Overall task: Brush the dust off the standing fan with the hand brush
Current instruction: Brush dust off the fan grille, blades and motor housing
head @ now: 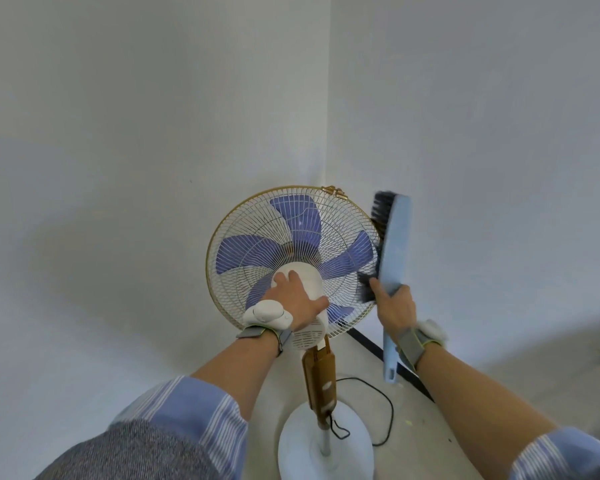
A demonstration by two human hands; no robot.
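Note:
A standing fan (257, 216) with a white wire cage, gold rim and purple blades stands in a room corner, seen from behind. My left hand (297, 294) lies spread on its white motor housing (314, 278). My right hand (394, 304) grips the light blue hand brush (394, 244) about mid-length, held upright at the cage's right rim. Its dark bristles (381, 211) face left and touch the rim and wires. The brush handle end hangs below my wrist.
The fan's brown control box (319, 379) sits on a white pole above a round white base (298, 441). A black power cord (390, 410) loops on the floor to the right. White walls meet just behind the fan.

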